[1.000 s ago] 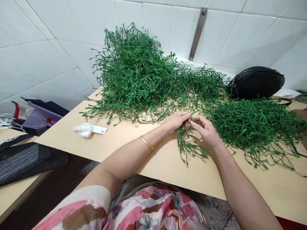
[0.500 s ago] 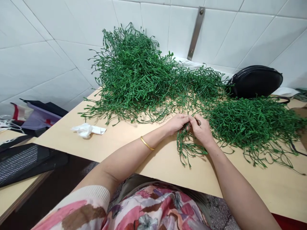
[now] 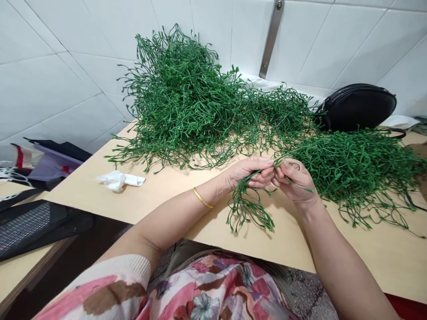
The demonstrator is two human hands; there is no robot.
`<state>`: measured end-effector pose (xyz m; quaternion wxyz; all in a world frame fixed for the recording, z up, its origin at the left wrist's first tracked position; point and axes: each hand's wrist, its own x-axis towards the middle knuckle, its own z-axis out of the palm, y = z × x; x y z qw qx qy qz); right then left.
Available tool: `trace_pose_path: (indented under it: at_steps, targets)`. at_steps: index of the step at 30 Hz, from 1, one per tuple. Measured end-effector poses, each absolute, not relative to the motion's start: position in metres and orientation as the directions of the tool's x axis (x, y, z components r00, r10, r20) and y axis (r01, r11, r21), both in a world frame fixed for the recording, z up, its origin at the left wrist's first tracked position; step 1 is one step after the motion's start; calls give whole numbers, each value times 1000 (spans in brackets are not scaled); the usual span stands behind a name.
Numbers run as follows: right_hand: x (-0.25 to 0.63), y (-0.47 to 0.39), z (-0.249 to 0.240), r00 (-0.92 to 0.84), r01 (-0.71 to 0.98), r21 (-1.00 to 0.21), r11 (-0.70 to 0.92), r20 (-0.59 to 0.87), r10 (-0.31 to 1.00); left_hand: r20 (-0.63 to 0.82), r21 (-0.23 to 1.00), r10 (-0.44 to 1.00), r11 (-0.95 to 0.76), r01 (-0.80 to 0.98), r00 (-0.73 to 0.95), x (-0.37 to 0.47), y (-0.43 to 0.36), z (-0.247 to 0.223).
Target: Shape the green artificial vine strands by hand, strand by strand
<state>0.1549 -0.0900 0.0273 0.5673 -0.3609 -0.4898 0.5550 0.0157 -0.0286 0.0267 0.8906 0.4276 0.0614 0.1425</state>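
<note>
Thin green artificial plant stems with small budded tips are between my two hands above the table. My left hand (image 3: 255, 173) is closed on a bunch of stems (image 3: 251, 209), whose tips hang down below the fingers. Close beside it, my right hand (image 3: 295, 178) pinches a stem (image 3: 302, 186) near the fingertips; one end sticks out to the right across the palm. The fingertips of both hands meet or nearly meet, so how the stems join there is hidden.
A tall heap of green stems (image 3: 183, 98) stands against the tiled wall, and a lower pile (image 3: 356, 173) lies right of my hands. Behind that sits a black bag (image 3: 358, 106). Crumpled white tissue (image 3: 120, 180) lies on the table (image 3: 110, 206) at left.
Both hands have shifted, the right one farther right and turned more palm-up. The hanging bunch has swung left, and a stem end now shows across the right hand.
</note>
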Motion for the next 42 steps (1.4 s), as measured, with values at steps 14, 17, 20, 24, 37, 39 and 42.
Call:
trace_pose_path:
  at_steps: [14,17,20,24,37,39,42]
  targets:
    - [190,-107,77,405,434,-822,369,543,736,-115,823,683,472,-315,722,5,6,34]
    - [228,-109,88,372,902,-429,-55,704,605,-222,885,746,424,-191,628,9,11,22]
    - [261,-111,96,336,913,-64,-403,678,654,-260,909,756,402,-113,601,10,11,20]
    - [256,-112,86,257,914,51,-402,692,674,-197,890,703,421,-176,683,4,14,28]
    - [161,-92,-3,-459,875,289,389,241,855,-199,801,678,528,-281,707,-10,17,42]
    - [175,-90,-1,-403,889,336,311,255,879,-249,834,679,512,-203,691,-1,14,35]
    - [188,-92,4,-349,901,359,242,271,897,-296,852,674,506,-131,676,9,7,26]
